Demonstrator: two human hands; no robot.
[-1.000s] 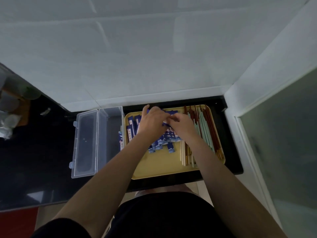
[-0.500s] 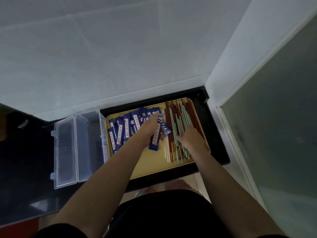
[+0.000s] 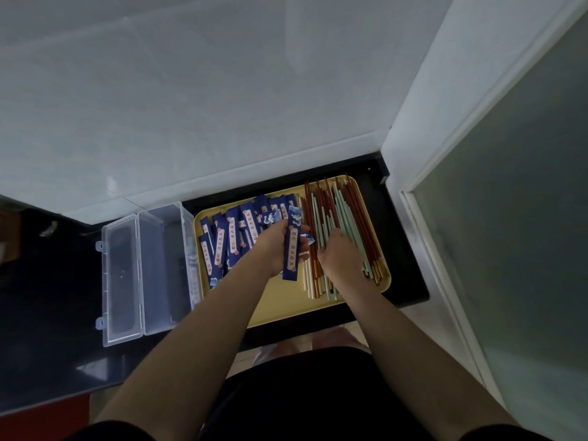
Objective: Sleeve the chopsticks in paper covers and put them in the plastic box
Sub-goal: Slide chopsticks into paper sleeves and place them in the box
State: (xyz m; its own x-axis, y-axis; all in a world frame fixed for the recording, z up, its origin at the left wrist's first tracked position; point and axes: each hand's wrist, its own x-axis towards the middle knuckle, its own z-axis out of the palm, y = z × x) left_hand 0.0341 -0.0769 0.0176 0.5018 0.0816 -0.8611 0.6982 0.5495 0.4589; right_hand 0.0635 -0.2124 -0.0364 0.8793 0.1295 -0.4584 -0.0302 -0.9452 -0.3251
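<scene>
Head view: left hand [image 3: 276, 246] grips a flat blue paper cover [image 3: 292, 253] w/ printed label, over the yellow tray [image 3: 286, 300]. Right hand [image 3: 342, 259] curls onto thin red, green & cream chopsticks [image 3: 331, 218], prob. pinching some. Clear plastic box [image 3: 165, 268] sits open, left of tray.

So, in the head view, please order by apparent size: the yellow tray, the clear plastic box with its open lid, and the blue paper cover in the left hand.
1. Yellow tray, largest.
2. Clear plastic box with open lid, smaller, though not by much.
3. Blue paper cover held by the left hand, clearly smallest.
</scene>
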